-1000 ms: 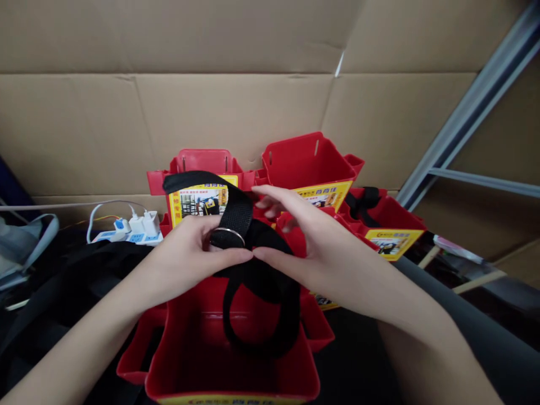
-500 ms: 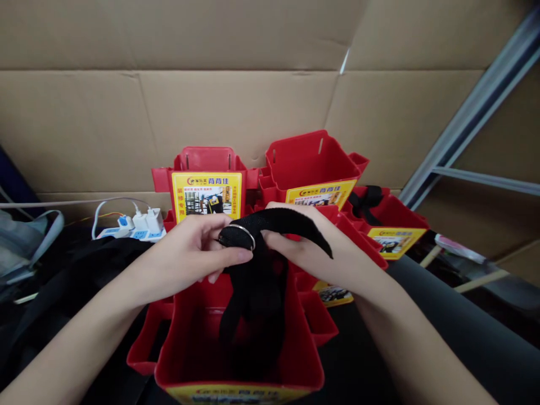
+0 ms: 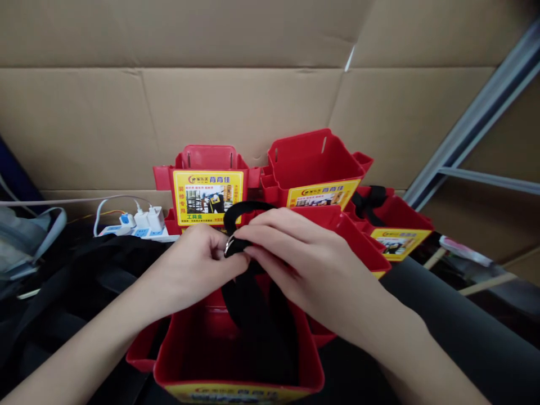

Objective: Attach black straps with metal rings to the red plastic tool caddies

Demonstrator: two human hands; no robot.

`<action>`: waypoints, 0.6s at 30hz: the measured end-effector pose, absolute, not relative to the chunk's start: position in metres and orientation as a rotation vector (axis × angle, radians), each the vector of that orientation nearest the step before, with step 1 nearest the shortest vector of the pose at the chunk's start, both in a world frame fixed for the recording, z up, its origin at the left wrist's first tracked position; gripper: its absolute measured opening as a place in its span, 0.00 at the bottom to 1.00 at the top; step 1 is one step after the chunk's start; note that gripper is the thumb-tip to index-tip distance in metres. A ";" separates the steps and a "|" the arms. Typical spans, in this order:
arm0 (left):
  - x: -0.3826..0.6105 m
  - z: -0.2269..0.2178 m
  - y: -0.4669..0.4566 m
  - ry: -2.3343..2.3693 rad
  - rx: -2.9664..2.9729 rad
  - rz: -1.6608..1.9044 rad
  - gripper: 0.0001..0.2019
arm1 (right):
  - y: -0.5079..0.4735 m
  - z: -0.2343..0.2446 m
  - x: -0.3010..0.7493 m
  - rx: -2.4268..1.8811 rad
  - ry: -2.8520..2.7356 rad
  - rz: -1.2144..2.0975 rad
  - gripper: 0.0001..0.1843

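Both hands meet over a red plastic tool box (image 3: 169, 343) with an open top. My left hand (image 3: 198, 264) is closed on a black webbing strap (image 3: 261, 320) at a shiny metal ring (image 3: 229, 246). Pinched in the fingers of my right hand (image 3: 295, 247) is the same strap, close beside the ring. A loop of the strap arches above the fingertips, and its lower part hangs down into the box. My fingers partly hide the ring, so how the strap passes through it cannot be made out.
More red tool boxes with yellow labels (image 3: 208, 197) stand behind, against a cardboard wall (image 3: 236, 112). One box at the right (image 3: 405, 214) has black strap in it. A power strip (image 3: 139, 232) with plugs and black fabric (image 3: 84, 281) lie at the left. A metal frame (image 3: 472, 124) rises at right.
My right hand has come from behind the strap to its near side and now pinches it at the ring. The ring has turned edge-on, and the free strap end no longer drapes over my right wrist.
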State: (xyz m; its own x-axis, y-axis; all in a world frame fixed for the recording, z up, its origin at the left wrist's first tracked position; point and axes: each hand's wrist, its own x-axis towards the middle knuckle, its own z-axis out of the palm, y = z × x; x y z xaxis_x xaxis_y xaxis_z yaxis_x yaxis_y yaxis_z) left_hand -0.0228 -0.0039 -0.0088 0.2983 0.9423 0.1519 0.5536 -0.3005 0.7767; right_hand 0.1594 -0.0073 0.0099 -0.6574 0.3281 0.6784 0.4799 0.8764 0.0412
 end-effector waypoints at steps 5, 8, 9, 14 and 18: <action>-0.015 -0.011 -0.008 1.406 1.924 0.796 0.20 | 0.004 0.007 0.162 -0.600 -2.364 -0.098 0.06; -0.014 -0.010 -0.011 1.406 1.913 0.703 0.19 | 0.004 0.012 0.165 -0.611 -2.403 0.010 0.03; -0.016 -0.008 -0.013 1.397 1.928 0.679 0.19 | 0.004 0.013 0.166 -0.610 -2.411 0.038 0.03; -0.038 0.012 -0.024 1.313 2.172 0.837 0.15 | 0.012 0.016 0.169 -0.520 -2.479 0.181 0.02; -0.050 0.019 -0.023 1.183 2.424 1.005 0.13 | 0.017 0.012 0.167 -0.427 -2.481 0.258 0.03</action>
